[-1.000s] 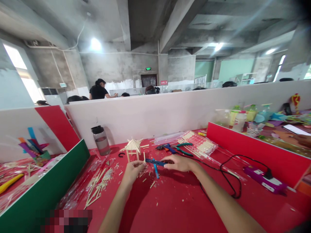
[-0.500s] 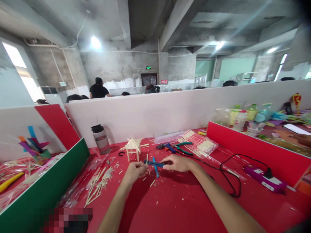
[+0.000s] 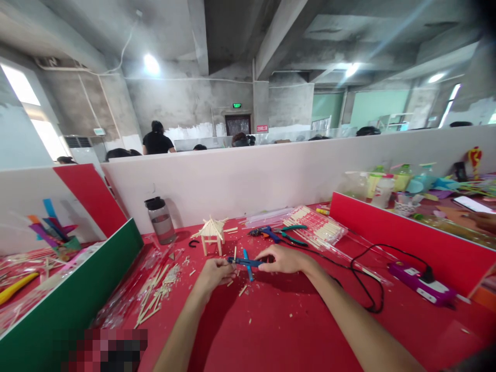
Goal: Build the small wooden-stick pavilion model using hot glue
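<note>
My right hand (image 3: 285,259) is closed on the handle of a blue utility knife (image 3: 252,262) that points left. Its dark front end meets a short, pale wooden stick (image 3: 234,251), which stands nearly upright in the pinched fingers of my left hand (image 3: 213,274). Where blade and wood touch is too small to make out. Under the knife, a bright blue pen-like tool (image 3: 249,274) lies across on the red table. Just beyond my left hand stands a little pavilion of wooden sticks (image 3: 213,230) with a slatted roof on thin legs.
Cut sticks (image 3: 149,305) and scraps lie to the left by a green divider (image 3: 77,284). Behind my right hand are pliers (image 3: 294,238), a glue gun (image 3: 267,233) and packed sticks (image 3: 315,227). A bottle (image 3: 161,222) stands back left; a purple power strip (image 3: 422,284) sits right.
Both hands keep nearly the same place and grip, with the knife still against the stick. The view has shifted very slightly.
</note>
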Tool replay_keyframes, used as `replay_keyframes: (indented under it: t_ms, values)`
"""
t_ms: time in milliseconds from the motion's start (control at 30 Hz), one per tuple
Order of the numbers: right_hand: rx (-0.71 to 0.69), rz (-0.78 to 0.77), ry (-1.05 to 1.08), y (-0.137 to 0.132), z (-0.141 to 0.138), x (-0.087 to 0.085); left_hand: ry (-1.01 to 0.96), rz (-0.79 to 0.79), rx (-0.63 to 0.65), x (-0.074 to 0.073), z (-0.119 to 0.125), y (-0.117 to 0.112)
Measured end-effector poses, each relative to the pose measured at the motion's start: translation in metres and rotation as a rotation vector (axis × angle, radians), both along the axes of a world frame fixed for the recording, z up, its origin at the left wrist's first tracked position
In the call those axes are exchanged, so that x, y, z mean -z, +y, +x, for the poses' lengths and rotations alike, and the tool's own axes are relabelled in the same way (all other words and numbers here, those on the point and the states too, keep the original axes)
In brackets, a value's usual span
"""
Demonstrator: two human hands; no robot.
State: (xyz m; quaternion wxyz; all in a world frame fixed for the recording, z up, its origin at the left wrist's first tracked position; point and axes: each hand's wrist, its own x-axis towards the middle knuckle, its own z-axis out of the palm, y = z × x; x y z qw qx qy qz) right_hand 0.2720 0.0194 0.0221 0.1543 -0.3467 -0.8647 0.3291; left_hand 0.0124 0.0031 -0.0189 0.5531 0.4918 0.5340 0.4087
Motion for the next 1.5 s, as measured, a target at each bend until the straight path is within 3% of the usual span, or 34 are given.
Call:
replay_keyframes:
  t_ms: [767, 1267, 1500]
  values:
    - [0.018, 0.042, -0.017, 0.0005, -0.0018, 0.0036, 0.007, 0.001, -0.006, 0.0063, -0.0010, 0.0051]
    - [0.039, 0.045, -0.018, 0.0029, -0.0003, 0.0031, 0.028, 0.021, -0.003, -0.0001, 0.0011, 0.0004]
    - [0.057, 0.062, 0.024, 0.0056, 0.0057, 0.0032, 0.225, 0.196, 0.019, -0.0027, -0.0036, 0.0015]
